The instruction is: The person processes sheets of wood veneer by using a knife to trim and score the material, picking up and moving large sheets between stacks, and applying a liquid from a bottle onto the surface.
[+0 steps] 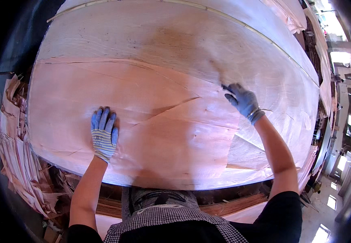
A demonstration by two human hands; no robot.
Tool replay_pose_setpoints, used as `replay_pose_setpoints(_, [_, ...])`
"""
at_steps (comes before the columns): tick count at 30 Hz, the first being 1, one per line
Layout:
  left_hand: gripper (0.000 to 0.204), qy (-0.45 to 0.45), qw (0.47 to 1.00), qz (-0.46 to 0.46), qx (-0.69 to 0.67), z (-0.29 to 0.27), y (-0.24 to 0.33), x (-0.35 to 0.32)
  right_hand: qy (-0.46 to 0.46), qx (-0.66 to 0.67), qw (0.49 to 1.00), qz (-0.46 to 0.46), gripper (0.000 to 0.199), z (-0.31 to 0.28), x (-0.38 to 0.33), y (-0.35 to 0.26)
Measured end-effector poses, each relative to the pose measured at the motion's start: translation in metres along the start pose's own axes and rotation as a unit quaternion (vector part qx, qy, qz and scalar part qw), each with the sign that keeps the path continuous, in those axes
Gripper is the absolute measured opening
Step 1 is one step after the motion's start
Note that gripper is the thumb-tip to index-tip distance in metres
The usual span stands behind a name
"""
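We see, as the largest element, a broad pale sheet [175, 44] with curved outer edges, reaching from the person's waist to the far edge of the view. On it lies the pink sheet [151, 125], which covers the near left and middle of the surface; its right edge runs unevenly just beside a greyish patch [246, 153] of exposed surface. At the left, below the level of the work, we note a heap of torn pinkish strips [21, 154]. Nearest us is the person's checked apron [143, 214], at the near edge of the pale sheet. A long, thin rod [208, 8] crosses the far part of the pale sheet in an arc. We next distinguish the two gloved hands. The left hand [104, 135] rests palm down on the pink sheet, its grip wide and its fingers straight. The right hand [244, 99] is at the upper right corner of the pink sheet. Between the hands runs a slanting dark line [175, 106]; we cannot tell whether it is a split or a fold. Smallest is a dark tool [225, 86], held in the right grip with its tip pointing away; its exact kind we cannot tell.
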State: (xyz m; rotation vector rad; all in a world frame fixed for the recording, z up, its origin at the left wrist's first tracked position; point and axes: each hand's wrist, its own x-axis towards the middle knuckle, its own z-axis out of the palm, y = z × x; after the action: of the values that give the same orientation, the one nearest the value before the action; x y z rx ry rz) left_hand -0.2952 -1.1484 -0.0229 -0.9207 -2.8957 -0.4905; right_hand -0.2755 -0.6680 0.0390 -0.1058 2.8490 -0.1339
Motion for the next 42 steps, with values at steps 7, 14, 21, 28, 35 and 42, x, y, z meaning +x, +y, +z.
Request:
replay_pose_setpoints(7, [0.043, 0.007, 1.0, 0.005, -0.019, -0.001, 0.001, -0.003, 0.028, 0.079, 0.991, 0.1, 0.025, 0.006, -0.003, 0.009])
replay_pose_setpoints(14, [0.043, 0.035, 0.999, 0.004, -0.017, -0.006, 0.0, -0.012, 0.322, 0.04, 0.934, 0.148, 0.016, -0.004, -0.174, -0.107])
replay_pose_setpoints(21, [0.03, 0.132, 0.938, -0.131, -0.291, -0.021, -0.007, -0.005, 0.152, 0.154, 0.958, 0.19, 0.011, 0.075, -0.337, -0.244])
replay_pose_setpoints(28, [0.037, -0.049, 0.967, 0.249, -0.001, -0.052, 0.112, -0.052, 0.037, 0.2, 0.955, 0.217, 0.017, 0.159, -0.363, -0.285])
replay_pose_setpoints(35, [0.009, -0.147, 0.965, 0.2, 0.086, -0.091, 0.167, -0.138, 0.042, 0.207, 0.959, 0.19, 0.026, 0.188, -0.373, -0.263])
replay_pose_setpoints(42, [0.026, -0.208, 0.978, -0.011, -0.032, -0.203, 0.145, -0.249, 0.272, 0.109, 0.951, -0.103, 0.027, 0.127, -0.315, -0.278])
